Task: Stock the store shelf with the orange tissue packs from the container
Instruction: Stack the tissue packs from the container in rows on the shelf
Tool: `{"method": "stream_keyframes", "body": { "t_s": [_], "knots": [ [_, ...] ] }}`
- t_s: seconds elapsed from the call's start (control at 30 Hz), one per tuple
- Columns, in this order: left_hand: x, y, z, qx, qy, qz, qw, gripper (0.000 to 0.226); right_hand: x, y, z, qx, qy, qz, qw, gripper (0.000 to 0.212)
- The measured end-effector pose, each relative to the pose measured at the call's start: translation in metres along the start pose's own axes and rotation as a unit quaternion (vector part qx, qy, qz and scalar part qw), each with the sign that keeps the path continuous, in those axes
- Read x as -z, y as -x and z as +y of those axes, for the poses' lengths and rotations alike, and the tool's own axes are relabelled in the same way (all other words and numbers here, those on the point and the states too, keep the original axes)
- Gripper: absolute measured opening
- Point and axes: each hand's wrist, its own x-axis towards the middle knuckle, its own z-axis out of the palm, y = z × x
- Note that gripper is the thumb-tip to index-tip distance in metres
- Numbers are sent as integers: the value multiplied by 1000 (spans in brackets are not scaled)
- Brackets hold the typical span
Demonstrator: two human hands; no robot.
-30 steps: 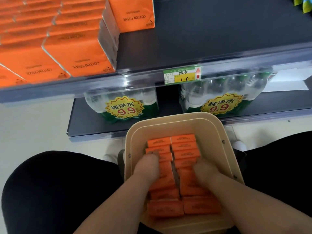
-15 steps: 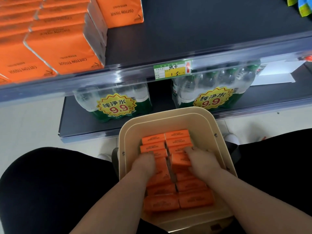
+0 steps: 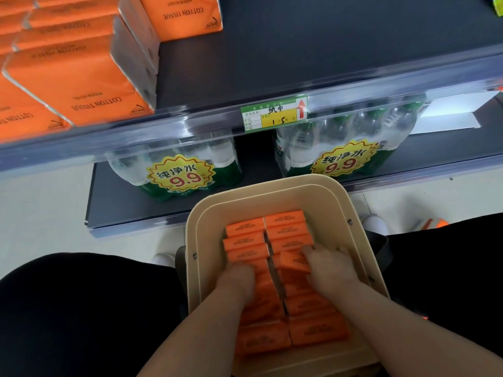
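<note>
A beige container [image 3: 362, 221] sits between my knees, packed with two rows of orange tissue packs [image 3: 284, 218]. My right hand [image 3: 330, 270] grips one orange tissue pack [image 3: 292, 263] in the right row and has it tilted up out of the row. My left hand [image 3: 236, 278] is pressed down into the left row, fingers curled among the packs; whether it holds one is hidden. Above, the dark store shelf [image 3: 313, 47] carries orange tissue packs [image 3: 79, 85] stacked on its left part.
A clear rail with a green and yellow price tag [image 3: 273, 114] fronts the shelf. Below it, two shrink-wrapped packs of water bottles [image 3: 177, 170] stand on a lower shelf. My black-clad knees [image 3: 68, 308] flank the container. A further orange item [image 3: 432, 223] lies on the floor at right.
My right hand has moved forward in the right row and levered one pack up. My left hand stayed in the left row. The view has drifted slightly.
</note>
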Motion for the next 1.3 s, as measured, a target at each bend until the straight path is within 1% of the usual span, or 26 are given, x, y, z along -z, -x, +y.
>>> {"method": "stream_keyframes", "body": {
  "t_s": [0.1, 0.17, 0.37, 0.47, 0.53, 0.6, 0.67, 0.73, 0.83, 0.93, 1.0, 1.13, 1.2, 1.3],
  "knots": [
    [3, 8, 0, -8, 21, -7, 1000, 40, 3, 3, -1, 1, 5, -2, 1000, 38],
    [9, 18, 1, -5, 28, 15, 999, 39, 9, 6, -3, 3, -1, 6, 1000, 39],
    [40, 61, 6, 13, 29, 144, 989, 23, 45, 25, -20, 23, -12, 75, 997, 39],
    [56, 87, 1, 17, 30, 228, 973, 25, 70, 39, -25, 24, -3, 137, 990, 37],
    [71, 107, -1, 16, 44, 277, 960, 30, 90, 48, -25, 29, -7, 188, 982, 36],
    [89, 127, -1, 2, 62, 327, 943, 35, 113, 59, -22, 36, -7, 245, 969, 38],
    [113, 148, -1, -11, 74, 376, 924, 34, 140, 70, -17, 41, -11, 302, 952, 41],
    [143, 169, -1, -20, 70, 412, 908, 36, 169, 79, -13, 41, -19, 346, 937, 45],
    [193, 199, 2, -20, 35, 453, 890, 44, 213, 86, -7, 24, -12, 402, 915, 48],
    [240, 218, 4, -20, 14, 487, 873, 39, 253, 83, -2, 15, -7, 448, 894, 47],
    [267, 222, 6, -25, 16, 505, 863, 42, 275, 77, 2, 13, -11, 457, 889, 47],
    [309, 211, 8, -34, -2, 520, 854, 48, 302, 53, 8, 13, 1, 465, 885, 51],
    [329, 197, 8, -21, -20, 526, 850, 49, 310, 37, 12, 16, 5, 464, 886, 52],
    [356, 174, 6, 20, -54, 523, 851, 45, 315, 15, 17, 23, 2, 463, 886, 56]
  ]
}}
